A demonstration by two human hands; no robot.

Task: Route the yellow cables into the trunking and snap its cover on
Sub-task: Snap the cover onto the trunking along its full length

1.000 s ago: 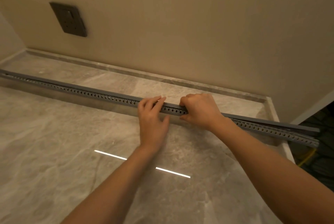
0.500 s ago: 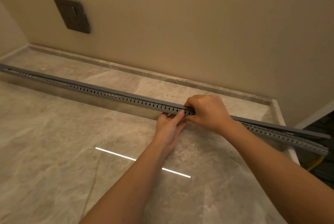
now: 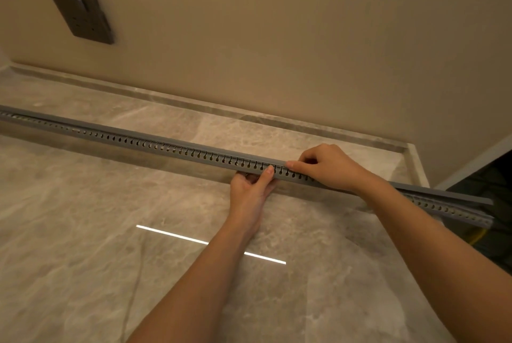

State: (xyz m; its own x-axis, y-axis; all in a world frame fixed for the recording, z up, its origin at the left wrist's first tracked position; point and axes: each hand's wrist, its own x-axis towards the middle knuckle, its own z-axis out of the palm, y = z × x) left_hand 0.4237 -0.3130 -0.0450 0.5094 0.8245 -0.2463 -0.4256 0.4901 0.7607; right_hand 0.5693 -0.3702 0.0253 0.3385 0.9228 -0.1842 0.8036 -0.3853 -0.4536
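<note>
Grey slotted trunking (image 3: 155, 146) lies along the marble ledge (image 3: 83, 231), running off to both sides of my 2 hands. Left hand (image 3: 250, 190) pinches its near wall from below; right hand (image 3: 325, 166) clamps over the cover (image 3: 443, 195), which stands unseated beyond my right wrist, yellow cable (image 3: 478, 238) below that end.

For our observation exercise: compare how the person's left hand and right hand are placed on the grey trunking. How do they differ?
The left hand comes from below the near side, its thumb pressed up against the slotted wall of the trunking; the right hand lies over the top, fingers curled on the cover. The left hand sits nearer the camera; the right hand is farther along, toward the unseated end. Both touch the trunking, side by side.
</note>
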